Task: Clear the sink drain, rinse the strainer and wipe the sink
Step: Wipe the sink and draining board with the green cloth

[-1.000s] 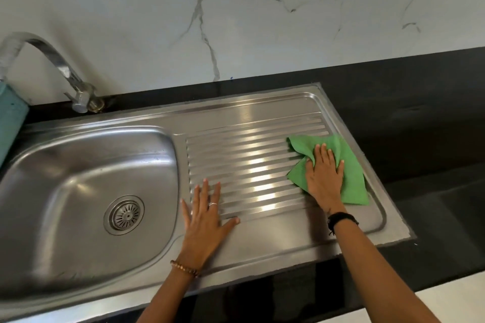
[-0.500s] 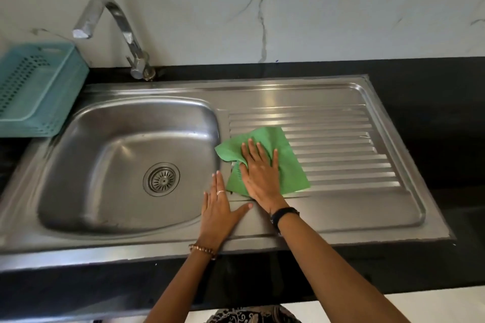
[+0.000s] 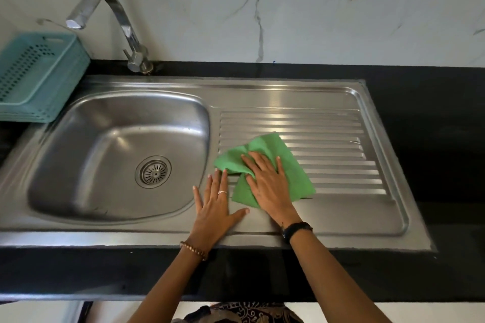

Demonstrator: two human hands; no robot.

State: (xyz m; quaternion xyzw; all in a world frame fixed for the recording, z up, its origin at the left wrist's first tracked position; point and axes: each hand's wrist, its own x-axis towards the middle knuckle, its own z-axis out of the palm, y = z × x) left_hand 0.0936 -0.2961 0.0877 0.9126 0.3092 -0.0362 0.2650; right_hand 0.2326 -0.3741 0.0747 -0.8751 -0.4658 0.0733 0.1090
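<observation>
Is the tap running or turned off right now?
Off, as far as the picture shows. No stream falls from the spout of the faucet, and the basin below holds no pooled water around the strainer.

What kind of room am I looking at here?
Most likely a home kitchen: a stainless steel sink with a ribbed drainboard, a tap at a marble-look wall, and a dark countertop.

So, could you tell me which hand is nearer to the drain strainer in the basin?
Left. The left hand lies flat on the steel just right of the basin, closest to the strainer. The right hand is farther right, pressing the green cloth on the ridged drainboard.
</observation>
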